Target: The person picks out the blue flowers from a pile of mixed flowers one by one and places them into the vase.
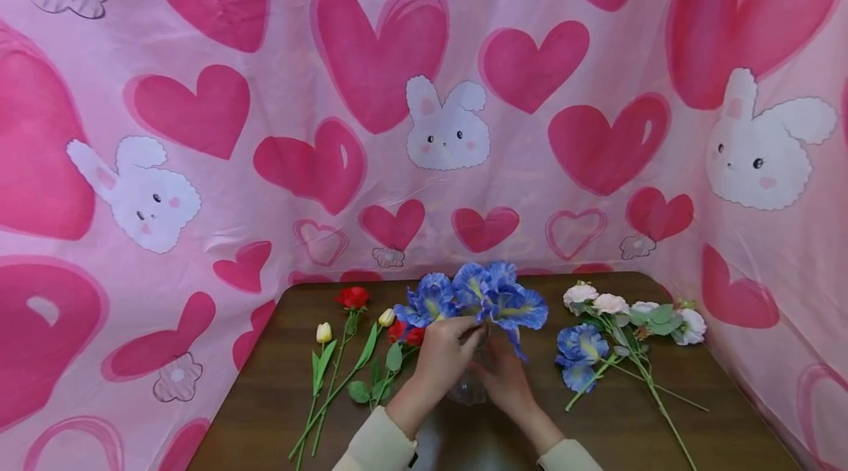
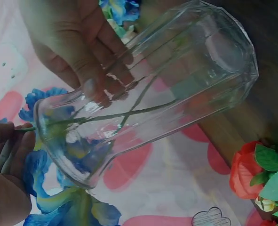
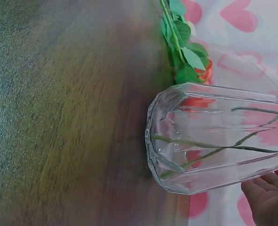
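Observation:
A clear faceted glass vase point(image 2: 190, 106) stands near the front of the table, largely behind the hands in the head view. My right hand point(image 1: 509, 380) grips it around its upper part, fingers and thumb on opposite sides in the right wrist view. At the vase's mouth, my left hand point(image 1: 445, 349) pinches a thin green stem point(image 2: 27, 128) that enters the opening. Blue irises with yellow centres point(image 1: 493, 293) spread above the rim. Inside the glass, green stems point(image 3: 200, 143) cross each other, and some reach close to the bottom.
Left of the vase lie yellow tulips point(image 1: 323, 333) and red roses point(image 1: 353, 298) with leafy stems. To the right are another blue iris point(image 1: 581, 347) and a pale pink spray point(image 1: 609, 304). A pink heart-patterned cloth point(image 1: 517, 184) hangs behind the brown table point(image 1: 636, 430).

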A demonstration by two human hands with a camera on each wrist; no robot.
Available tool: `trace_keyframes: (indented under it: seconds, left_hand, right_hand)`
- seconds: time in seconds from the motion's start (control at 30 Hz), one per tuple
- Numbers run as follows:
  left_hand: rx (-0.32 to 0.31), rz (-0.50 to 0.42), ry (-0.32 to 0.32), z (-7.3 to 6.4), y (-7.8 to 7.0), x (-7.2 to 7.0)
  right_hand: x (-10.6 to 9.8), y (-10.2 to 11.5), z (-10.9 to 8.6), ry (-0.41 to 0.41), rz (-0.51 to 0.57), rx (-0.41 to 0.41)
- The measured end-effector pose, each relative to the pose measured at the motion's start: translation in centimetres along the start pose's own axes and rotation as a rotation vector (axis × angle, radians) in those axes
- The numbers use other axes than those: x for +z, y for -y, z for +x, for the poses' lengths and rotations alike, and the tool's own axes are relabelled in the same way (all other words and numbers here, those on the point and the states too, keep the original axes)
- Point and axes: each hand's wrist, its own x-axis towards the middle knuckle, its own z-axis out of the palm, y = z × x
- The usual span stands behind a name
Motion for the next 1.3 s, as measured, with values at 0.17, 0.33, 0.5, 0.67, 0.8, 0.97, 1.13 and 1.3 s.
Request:
trace_keyframes:
  seconds: [0.17,0.33,0.5,0.67,0.8,0.97,1.13,1.3]
  left_hand:
    - [-0.012,0.025,0.048,-0.1,0.3,0.1]
    - [-0.013,0.045,0.085,-0.2,0.7,0.4]
    - [-0.029,0.077,0.132,-0.3,1.0,0.8]
    - [-0.022,0.122,0.147,-0.3,1.1,1.1]
    - [-0.023,0.162,0.141,-0.1,1.1,1.3]
    - [-0.063,0.184,0.156,0.2,1.0,1.4]
    - [-0.141,0.221,0.174,0.5,1.0,1.6]
    - [-0.183,0.255,0.163,0.6,1.3,1.8]
  right_hand:
    - [0.2,0.0,-0.2,-0.031,-0.084,-0.028]
    - [0.2,0.2,-0.4,-0.043,-0.115,-0.056]
    - [0.1,0.4,-0.3,-0.006,-0.075,0.014]
    - [0.0,0.6,-0.3,0.017,-0.073,0.055]
    - [0.1,0.5,-0.2,-0.007,-0.076,0.018]
    - [0.2,0.4,-0.2,-0.013,-0.046,0.036]
    - [0.3,0.1,-0.1,-0.021,-0.007,0.02]
    - [0.3,0.0,-0.1,-0.033,0.021,-0.001]
